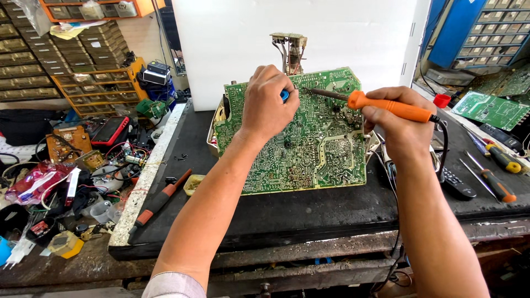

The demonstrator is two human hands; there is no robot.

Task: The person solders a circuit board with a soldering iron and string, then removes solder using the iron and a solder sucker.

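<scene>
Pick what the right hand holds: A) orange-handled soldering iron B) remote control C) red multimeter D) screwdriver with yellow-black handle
A: the right hand grips the orange-handled soldering iron, its tip over the green board; the left hand holds something blue beside it.

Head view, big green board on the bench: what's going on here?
A person is working on the solder side of a large green circuit board propped on a dark workbench. The right hand holds an orange-handled soldering iron, its tip at the board's upper edge. The left hand grips a blue-tipped tool beside that tip. Screwdrivers lie to the right.
</scene>
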